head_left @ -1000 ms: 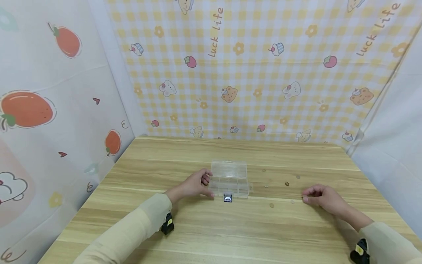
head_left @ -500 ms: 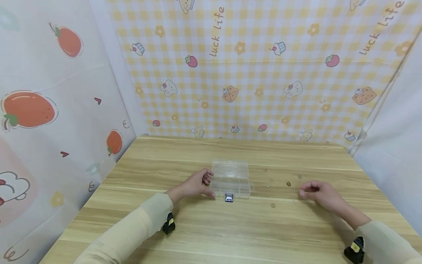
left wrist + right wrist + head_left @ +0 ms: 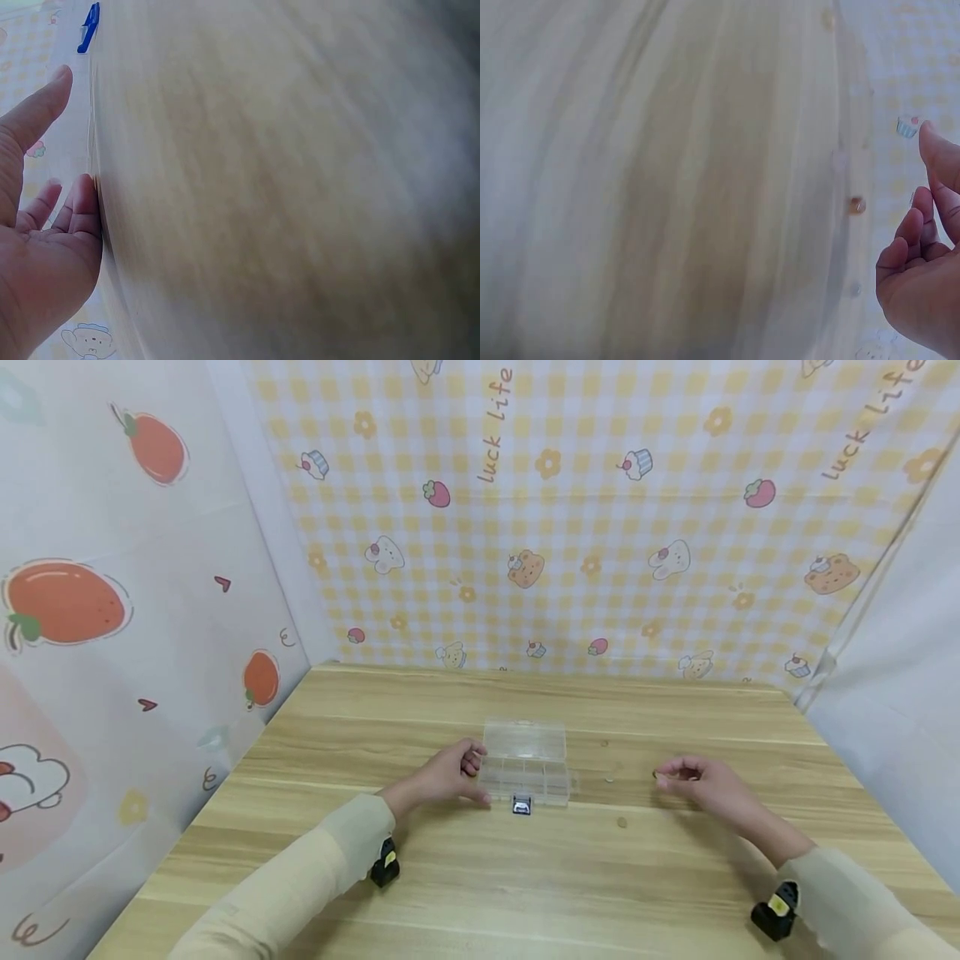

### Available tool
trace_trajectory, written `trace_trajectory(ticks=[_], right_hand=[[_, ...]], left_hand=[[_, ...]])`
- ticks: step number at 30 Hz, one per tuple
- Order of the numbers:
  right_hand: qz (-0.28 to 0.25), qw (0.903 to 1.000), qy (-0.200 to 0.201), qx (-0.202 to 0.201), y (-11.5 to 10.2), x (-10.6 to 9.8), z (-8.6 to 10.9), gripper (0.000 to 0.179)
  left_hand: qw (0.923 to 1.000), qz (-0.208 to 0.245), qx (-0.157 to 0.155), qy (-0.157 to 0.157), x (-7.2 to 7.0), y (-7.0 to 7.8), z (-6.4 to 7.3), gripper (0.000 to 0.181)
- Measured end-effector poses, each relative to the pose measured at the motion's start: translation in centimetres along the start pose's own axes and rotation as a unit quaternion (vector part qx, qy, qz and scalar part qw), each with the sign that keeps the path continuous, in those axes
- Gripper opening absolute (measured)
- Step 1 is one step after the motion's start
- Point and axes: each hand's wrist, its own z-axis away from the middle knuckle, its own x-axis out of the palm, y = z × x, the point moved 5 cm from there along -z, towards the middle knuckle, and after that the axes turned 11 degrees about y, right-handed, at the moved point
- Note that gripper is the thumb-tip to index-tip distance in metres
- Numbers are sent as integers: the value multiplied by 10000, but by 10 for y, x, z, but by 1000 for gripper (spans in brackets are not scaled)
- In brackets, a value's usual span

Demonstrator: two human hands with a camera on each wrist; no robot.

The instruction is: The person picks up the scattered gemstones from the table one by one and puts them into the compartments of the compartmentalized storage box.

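While the right hand (image 3: 708, 785) brings thumb and forefinger close to a pinch, its other fingers curling inward, the brown piece (image 3: 654, 774) sits at their tips; whether they have hold of anything I cannot tell. From there, a pale piece (image 3: 609, 779) lies at nine o'clock, a tan piece (image 3: 604, 743) at ten and a round piece (image 3: 622, 822) between seven and eight. Farther toward nine is the clear divided case (image 3: 525, 768), unclosed. The left hand (image 3: 453, 772), thumb outstretched and fingers loosely bent, rests at its nine-o'clock end, seemingly steadying it. The step looks like collecting pieces; a careful, fine pinch seems called for. Forearms come from four and eight o'clock respectively.
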Motion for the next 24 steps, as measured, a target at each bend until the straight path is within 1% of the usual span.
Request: trace_trajectory(ticks=[7,16,19,24], right_hand=[[-135,9998,-115,24,-17,15,-6,36],[-407,9989,-164,-158,-41,28,-18,32],[-472,9985,-190,-190,-48,36,-23,31],[-635,9967,-349,-354,-61,54,-30,28]], left_hand=[[9999,70,-80,-44,-1,2,1,74],[10000,-88,-45,1,-2,6,-5,74],[10000,-92,-24,-7,-3,5,-5,74],[9999,-89,6,-53,-2,2,-3,73]])
